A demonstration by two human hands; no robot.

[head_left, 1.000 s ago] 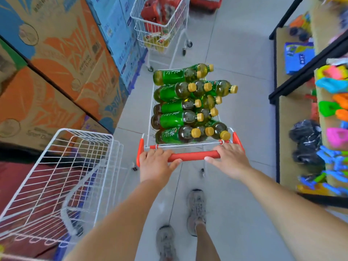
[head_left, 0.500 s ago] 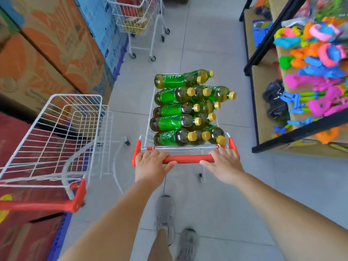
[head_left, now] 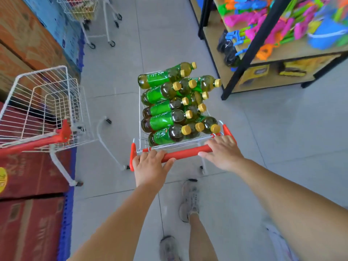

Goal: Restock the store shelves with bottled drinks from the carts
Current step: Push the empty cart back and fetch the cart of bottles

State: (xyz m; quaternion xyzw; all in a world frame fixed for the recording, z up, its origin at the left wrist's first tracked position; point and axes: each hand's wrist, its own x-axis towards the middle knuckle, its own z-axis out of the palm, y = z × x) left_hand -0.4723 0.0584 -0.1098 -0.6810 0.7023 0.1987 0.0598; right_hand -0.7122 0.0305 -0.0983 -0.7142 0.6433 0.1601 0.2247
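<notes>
Green-labelled plastic drink bottles [head_left: 163, 120] with yellow caps rode in a small white wire cart [head_left: 140, 110]. Nearest the viewer, the left hand [head_left: 149, 167] and the right hand [head_left: 223, 153] each clasped the cart's red handle bar [head_left: 185, 153], one at either end. Just past the bar, the bottles lay piled on their sides. To the left stood a second white wire cart [head_left: 43, 102] beside red cardboard boxes [head_left: 32, 176]. Farther right, a black-framed wooden shelf [head_left: 250, 46] held bright plastic toys [head_left: 263, 25].

Bare forearms [head_left: 130, 215]; grey-white sneakers [head_left: 189, 201]
</notes>
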